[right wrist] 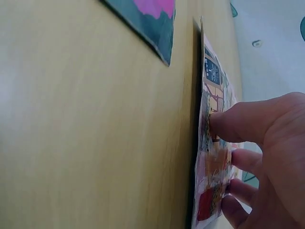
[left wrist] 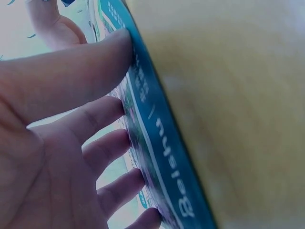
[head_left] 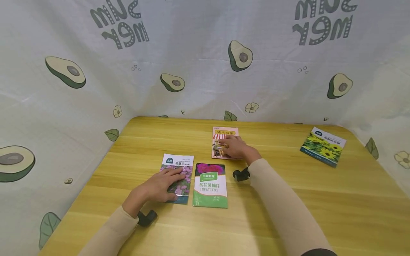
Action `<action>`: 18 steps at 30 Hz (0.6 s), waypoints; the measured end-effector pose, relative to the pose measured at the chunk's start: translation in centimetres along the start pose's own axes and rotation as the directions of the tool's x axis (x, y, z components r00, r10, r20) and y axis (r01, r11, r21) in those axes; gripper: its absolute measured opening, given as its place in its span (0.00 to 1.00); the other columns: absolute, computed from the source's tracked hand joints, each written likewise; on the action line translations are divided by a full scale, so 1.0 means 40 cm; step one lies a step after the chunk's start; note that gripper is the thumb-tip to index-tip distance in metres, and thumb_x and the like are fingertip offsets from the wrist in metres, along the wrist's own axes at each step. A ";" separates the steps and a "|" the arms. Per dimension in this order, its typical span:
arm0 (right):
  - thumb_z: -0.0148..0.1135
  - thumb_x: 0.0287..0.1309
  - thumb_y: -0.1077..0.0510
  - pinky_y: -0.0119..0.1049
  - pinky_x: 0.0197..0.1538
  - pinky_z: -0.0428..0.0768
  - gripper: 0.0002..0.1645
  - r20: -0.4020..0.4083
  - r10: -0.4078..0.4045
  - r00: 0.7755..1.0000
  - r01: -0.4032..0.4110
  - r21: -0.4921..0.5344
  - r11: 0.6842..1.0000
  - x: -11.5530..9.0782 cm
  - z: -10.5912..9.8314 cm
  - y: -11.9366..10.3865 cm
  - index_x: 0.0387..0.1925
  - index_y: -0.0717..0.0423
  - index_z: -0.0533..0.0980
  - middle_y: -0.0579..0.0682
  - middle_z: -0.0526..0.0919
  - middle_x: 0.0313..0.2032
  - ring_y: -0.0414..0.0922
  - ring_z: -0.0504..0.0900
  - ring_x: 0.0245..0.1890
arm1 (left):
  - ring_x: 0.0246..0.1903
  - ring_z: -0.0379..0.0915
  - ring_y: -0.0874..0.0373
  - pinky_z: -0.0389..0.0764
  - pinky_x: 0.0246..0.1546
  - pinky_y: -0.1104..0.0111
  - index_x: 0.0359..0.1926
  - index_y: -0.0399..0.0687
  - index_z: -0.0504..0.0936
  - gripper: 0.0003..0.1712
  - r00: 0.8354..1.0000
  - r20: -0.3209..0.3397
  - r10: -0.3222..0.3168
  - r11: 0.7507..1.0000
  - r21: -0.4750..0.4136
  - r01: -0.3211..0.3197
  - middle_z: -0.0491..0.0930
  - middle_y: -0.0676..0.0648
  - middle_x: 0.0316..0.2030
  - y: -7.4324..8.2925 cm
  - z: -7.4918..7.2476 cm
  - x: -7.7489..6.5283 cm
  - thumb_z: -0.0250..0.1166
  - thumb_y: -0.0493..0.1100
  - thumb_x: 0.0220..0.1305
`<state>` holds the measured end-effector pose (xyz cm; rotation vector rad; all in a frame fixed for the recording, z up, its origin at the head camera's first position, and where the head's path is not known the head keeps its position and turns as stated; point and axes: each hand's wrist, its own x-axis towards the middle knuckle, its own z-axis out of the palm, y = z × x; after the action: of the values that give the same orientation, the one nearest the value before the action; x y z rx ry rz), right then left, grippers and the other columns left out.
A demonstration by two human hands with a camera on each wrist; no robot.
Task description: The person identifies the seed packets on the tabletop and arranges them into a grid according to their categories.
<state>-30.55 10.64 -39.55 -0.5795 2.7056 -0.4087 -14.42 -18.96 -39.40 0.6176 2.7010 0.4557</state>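
Observation:
My left hand [head_left: 161, 185] rests on a seed packet with pink-purple flowers [head_left: 184, 183], its fingers spread over the front. In the left wrist view, the thumb and fingertips touch the printed face, with the thumb on the blue bottom strip [left wrist: 164, 143]. Farther back, my right hand [head_left: 235, 146] lies on a pink seed packet [head_left: 217, 142] with a striped awning picture. The right wrist view has its thumb and fingertips touching that packet's face [right wrist: 207, 157]. Between the hands lies a green-and-white impatiens seed packet [head_left: 209, 188], which neither hand touches.
A packet with yellow flowers [head_left: 323, 146] lies at the back right of the wooden table [head_left: 288, 220]. A white curtain [head_left: 198, 35] printed with avocados hangs behind the table and along its sides. Each wrist wears a small black camera.

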 end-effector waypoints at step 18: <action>0.50 0.67 0.57 0.64 0.76 0.53 0.30 -0.043 -0.019 0.999 0.021 0.050 0.999 0.024 0.019 -0.029 0.70 0.48 0.67 0.58 0.54 0.77 0.63 0.50 0.76 | 0.77 0.46 0.38 0.53 0.74 0.40 0.73 0.51 0.65 0.40 1.000 0.010 -0.012 1.000 -0.003 0.012 0.55 0.46 0.77 0.005 0.003 0.000 0.68 0.46 0.61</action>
<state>-30.68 9.06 -40.08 -0.5908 2.7232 -0.4984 -14.30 -18.77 -39.42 0.6004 2.6923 0.4524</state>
